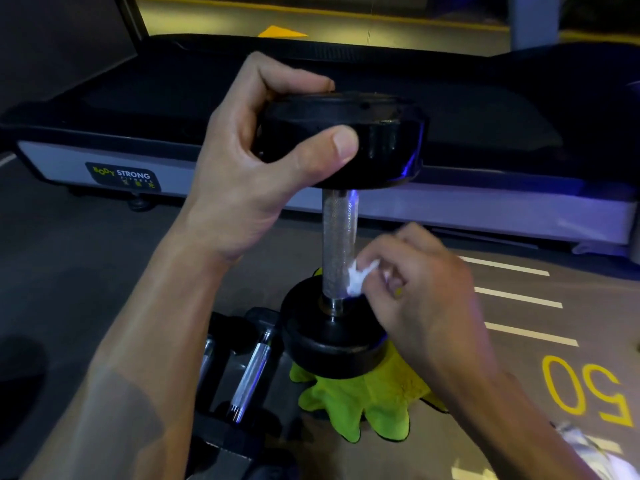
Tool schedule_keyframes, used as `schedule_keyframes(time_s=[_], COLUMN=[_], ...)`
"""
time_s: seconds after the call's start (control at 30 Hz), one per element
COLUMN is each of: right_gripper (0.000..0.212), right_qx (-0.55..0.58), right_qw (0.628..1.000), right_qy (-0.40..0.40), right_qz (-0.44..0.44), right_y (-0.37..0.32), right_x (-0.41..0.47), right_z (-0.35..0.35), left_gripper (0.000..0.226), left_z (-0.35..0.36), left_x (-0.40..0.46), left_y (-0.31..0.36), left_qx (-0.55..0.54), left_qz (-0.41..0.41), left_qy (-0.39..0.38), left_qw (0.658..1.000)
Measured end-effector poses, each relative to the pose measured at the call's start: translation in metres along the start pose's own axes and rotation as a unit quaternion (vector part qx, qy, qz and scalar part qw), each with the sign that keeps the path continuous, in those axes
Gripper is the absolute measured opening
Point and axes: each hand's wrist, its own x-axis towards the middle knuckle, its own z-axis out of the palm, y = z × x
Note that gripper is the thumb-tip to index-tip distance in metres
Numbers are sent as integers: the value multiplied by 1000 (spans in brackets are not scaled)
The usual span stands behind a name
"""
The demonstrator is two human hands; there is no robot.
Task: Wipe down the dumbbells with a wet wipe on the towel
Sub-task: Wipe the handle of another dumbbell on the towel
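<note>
Standing black round-headed dumbbell with knurled steel handle [337, 237] upright on crumpled lime-green towel [363, 400], exposing the handle all round. Left hand [249, 150] clasping top head, steadying it. Right hand [415, 282] pinching scrunched white wet wipe [358, 277] against lower handle. More dumbbells [249, 375] lying alongside, presumably waiting.

We have only one view, from a camera worn on the head. It looks forward and steeply down, very near to both grips, so the forearms enter from the lower edge. Beyond the left grip [252, 147] we see a treadmill [485, 202], and under the right grip [415, 289] the floor [519, 323].
</note>
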Motion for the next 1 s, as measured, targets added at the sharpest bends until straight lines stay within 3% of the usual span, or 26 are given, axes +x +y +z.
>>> schedule_keyframes(time_s=[0.1, 0.3, 0.47, 0.63, 0.8, 0.93, 1.0], right_gripper=[20, 18, 17, 26, 36, 53, 58], right_qx=[56, 84, 68, 19, -4, -25, -23], right_qw=[996, 996, 981, 990, 976, 985, 985], right_qy=[65, 37, 161, 111, 143, 56, 49], right_qz=[-21, -12, -80, -81, -164, -162, -164], right_y=[-7, -4, -21, -4, -20, -8, -8], right_x=[-3, -22, 17, -23, 12, -17, -18], right_z=[2, 8, -1, 20, 7, 17, 14], left_gripper=[40, 41, 45, 42, 44, 45, 46], left_z=[2, 3, 6, 6, 8, 10, 12], left_x=[1, 1, 4, 5, 3, 4, 4], left_y=[0, -2, -2, -4, 0, -1, 0], left_qx=[6, 1, 19, 14, 23, 18, 18], left_qz=[1, -1, 5, 1, 8, 2, 4], left_qy=[5, 10, 5, 18, 13, 21, 21], left_qw=[1000, 1000, 1000, 1000, 1000, 1000, 1000])
